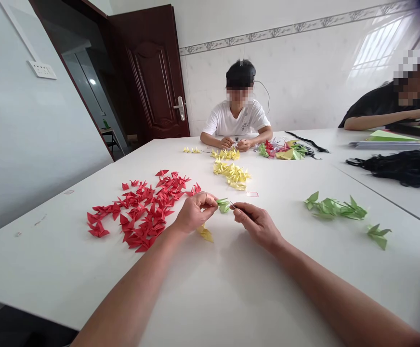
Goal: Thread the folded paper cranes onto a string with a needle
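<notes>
Pinched by its edge in my left hand (197,211) is a small green folded paper crane (223,206), held above the white table (210,289). My right hand (256,222) is closed with thumb and forefinger on a thin needle (232,205), its tip pointing at the crane; whether it touches the paper I cannot tell. A yellow paper crane (205,233) lies under my left hand, partly hidden by it. Left of that hand spreads a big pile of red paper cranes (148,209). Several green cranes (336,208) rest to the right of my right hand.
Yellow cranes (231,172) lie ahead, between me and a person in a white shirt (237,115). A mixed-colour heap of cranes (285,149) is beside that person. Black cords (401,166) and a paper stack (387,139) sit at the right, near another person in black (376,103).
</notes>
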A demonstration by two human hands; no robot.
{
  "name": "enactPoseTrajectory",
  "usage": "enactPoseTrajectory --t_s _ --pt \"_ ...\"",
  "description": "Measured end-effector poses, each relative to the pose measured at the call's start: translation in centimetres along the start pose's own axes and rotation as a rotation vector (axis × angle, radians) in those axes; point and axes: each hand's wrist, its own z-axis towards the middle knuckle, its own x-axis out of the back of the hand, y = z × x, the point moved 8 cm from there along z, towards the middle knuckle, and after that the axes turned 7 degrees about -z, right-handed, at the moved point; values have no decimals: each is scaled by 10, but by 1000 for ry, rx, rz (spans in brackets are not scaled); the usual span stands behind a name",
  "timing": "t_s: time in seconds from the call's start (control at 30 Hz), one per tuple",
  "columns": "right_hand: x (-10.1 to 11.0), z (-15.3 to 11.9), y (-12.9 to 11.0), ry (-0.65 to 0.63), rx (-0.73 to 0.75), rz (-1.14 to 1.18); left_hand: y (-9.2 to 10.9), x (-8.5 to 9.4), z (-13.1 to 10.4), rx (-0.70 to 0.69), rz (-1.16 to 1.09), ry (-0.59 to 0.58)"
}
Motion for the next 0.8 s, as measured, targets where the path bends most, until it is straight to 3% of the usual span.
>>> enactPoseTrajectory --t_s 0.4,0.8 --pt "-11 5 4 -130 8 13 33 -10 -2 -164 232 -37" --pt "-5 6 6 -132 -33 100 28 -14 -2 -172 332 -29"
